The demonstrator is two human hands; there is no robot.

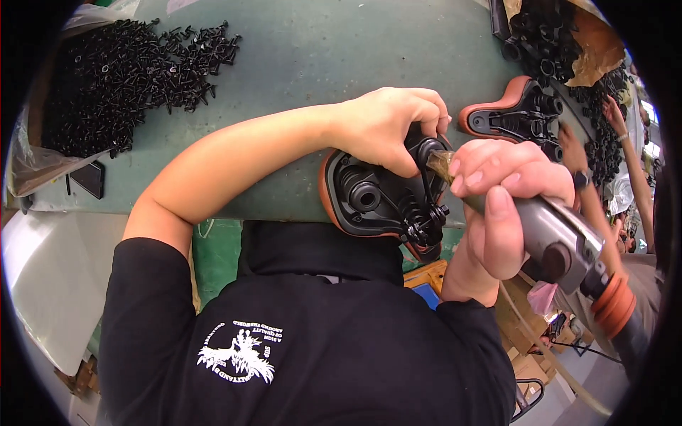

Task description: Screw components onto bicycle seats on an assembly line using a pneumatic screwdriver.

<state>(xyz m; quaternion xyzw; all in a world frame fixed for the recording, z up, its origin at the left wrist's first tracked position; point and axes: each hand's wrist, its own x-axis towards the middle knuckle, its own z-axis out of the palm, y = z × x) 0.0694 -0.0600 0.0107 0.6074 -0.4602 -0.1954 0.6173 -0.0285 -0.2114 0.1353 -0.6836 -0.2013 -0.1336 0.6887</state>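
Near the table's (341, 53) edge, my left hand (380, 124) grasps the upturned saddle (382, 202); my right hand (508, 184) clenches a driver (558, 238). I judge the saddle stiff, fairly light, best held by its rim.

We see a red-brown saddle (383, 207), black underside up, overhanging the edge of the green table (320, 42); a grey power driver (558, 228) slants just beside it.
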